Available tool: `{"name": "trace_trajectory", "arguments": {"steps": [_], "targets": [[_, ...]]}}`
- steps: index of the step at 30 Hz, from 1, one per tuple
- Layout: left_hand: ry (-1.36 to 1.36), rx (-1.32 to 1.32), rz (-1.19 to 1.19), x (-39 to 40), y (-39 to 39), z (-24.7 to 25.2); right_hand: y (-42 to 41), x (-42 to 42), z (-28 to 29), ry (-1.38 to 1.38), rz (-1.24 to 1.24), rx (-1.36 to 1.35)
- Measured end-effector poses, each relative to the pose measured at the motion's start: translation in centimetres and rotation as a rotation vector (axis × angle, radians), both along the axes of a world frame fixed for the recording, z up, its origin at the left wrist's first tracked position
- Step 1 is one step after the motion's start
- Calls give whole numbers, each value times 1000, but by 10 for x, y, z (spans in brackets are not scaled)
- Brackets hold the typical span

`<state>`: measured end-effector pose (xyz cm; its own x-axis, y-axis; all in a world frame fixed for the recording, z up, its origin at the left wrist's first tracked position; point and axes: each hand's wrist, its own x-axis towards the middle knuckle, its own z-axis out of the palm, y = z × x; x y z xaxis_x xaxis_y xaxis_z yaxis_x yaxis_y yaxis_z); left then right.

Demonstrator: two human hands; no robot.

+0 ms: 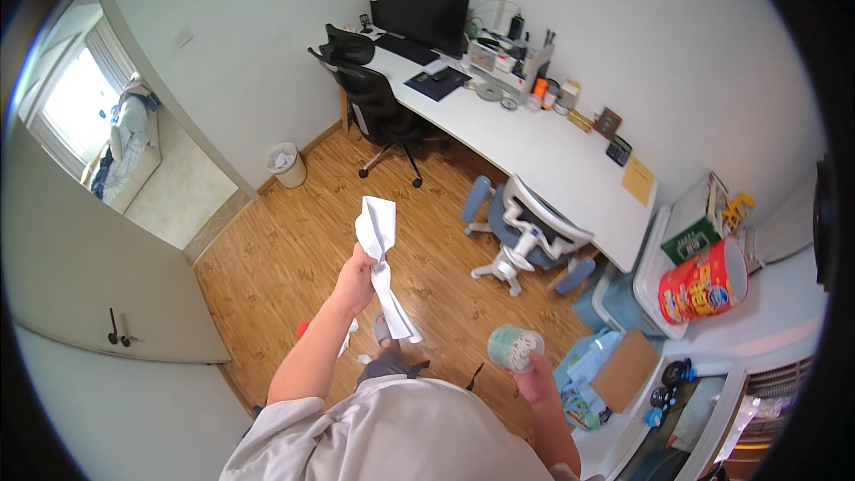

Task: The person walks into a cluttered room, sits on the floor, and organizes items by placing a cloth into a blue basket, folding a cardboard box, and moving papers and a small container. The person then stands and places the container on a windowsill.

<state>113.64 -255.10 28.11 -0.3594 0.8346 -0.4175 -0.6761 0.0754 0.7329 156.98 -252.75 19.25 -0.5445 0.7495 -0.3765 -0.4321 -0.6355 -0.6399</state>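
A crumpled sheet of white paper point(379, 234) is pinched in my left hand point(355, 280), held out over the wooden floor. Lower right, my right hand point(534, 381) grips a round, clear plastic tub point(505, 345) with green sides and white, string-like contents; what these are cannot be told. White scraps point(349, 337) and a small red thing point(302, 329) lie on the floor by my foot, partly hidden by my left forearm.
A waste bin point(287, 166) with paper inside stands by the wall near the doorway. A black office chair point(374, 97) and a blue-and-white chair point(528, 227) stand at the long white desk point(507, 133). Storage boxes point(621, 300), a red bucket point(698, 284) and bags point(588, 374) are at right.
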Motion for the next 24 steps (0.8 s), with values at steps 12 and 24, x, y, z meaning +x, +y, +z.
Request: {"name": "trace_trajectory", "arguments": {"steps": [12,24], "targets": [[-41,-218,245,-158,25,-78,143,-296,32,-58,29,-320],[97,-232,850,-343,109,-60,460,-496,67,117,103,-455]]}}
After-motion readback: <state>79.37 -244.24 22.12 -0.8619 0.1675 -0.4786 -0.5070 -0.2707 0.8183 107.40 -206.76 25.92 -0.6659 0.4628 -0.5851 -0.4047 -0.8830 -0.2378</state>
